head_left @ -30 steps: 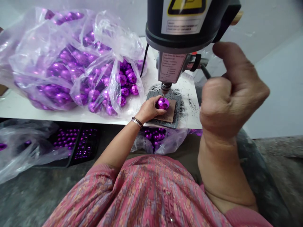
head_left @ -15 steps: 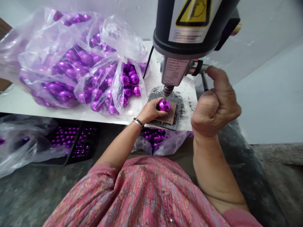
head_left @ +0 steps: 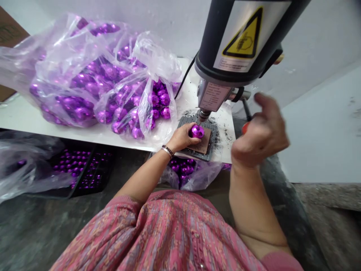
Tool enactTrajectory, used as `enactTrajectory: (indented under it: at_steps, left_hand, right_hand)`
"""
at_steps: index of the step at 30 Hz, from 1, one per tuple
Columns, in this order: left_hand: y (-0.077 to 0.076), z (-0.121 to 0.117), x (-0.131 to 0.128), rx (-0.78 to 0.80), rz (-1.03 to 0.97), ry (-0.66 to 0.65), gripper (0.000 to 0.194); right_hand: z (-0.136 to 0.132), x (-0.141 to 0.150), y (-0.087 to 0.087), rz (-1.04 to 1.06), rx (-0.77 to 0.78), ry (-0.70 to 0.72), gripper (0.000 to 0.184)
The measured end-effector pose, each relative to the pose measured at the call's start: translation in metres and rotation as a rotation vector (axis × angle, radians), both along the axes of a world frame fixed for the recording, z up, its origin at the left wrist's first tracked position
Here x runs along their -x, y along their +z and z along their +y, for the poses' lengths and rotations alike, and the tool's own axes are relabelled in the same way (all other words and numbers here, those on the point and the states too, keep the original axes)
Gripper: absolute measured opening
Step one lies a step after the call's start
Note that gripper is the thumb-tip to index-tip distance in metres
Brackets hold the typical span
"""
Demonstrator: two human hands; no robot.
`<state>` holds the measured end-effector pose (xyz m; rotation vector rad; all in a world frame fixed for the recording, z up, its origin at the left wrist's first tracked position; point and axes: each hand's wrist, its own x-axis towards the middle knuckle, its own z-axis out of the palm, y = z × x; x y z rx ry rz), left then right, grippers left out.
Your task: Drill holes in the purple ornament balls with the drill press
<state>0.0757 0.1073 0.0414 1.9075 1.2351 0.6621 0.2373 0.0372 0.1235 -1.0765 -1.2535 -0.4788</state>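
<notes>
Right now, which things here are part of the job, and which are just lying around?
Part of the job:
the left hand holding a shiny purple ball
the drill press
the brown card on a dark mat
the right hand by a red-gripped lever

Just lying around:
a plastic bag of purple balls
a black tray of purple balls
a cardboard box

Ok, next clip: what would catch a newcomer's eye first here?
A shiny purple ball gripped by the left hand sits right under a black drill head bearing a yellow warning label. To the left, a big clear plastic bag bulges with more purple balls.
</notes>
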Motion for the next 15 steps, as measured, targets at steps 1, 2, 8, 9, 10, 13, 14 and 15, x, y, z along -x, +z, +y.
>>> enactTrajectory:
  at_steps: [1,2,8,9,10,13,14,15]
  left_hand:
    - [0.001,-0.001,0.001,0.008,-0.002,0.010,0.061]
    - [0.002,-0.003,0.002,0.015,-0.003,0.015,0.064]
    - [0.010,-0.025,0.026,-0.020,-0.029,-0.024,0.067]
    - [0.010,-0.031,0.032,-0.034,-0.031,-0.042,0.067]
    - [0.009,-0.036,0.039,-0.046,-0.028,-0.064,0.068]
    - [0.007,-0.053,0.059,-0.059,0.012,-0.162,0.069]
    - [0.005,-0.058,0.065,-0.055,0.030,-0.201,0.069]
    - [0.005,-0.062,0.072,-0.049,0.044,-0.237,0.071]
  right_hand:
    - [0.002,0.000,0.016,0.028,0.018,0.004,0.054]
    - [0.005,-0.001,0.032,0.064,0.038,0.009,0.056]
    - [0.028,-0.007,0.090,0.380,0.280,0.195,0.052]
    - [0.028,-0.006,0.092,0.382,0.279,0.194,0.053]
    - [0.028,-0.005,0.092,0.385,0.282,0.196,0.053]
    - [0.021,-0.003,0.091,0.381,0.350,0.194,0.050]
    - [0.018,-0.004,0.091,0.364,0.373,0.183,0.051]
    - [0.016,-0.007,0.090,0.333,0.401,0.163,0.055]
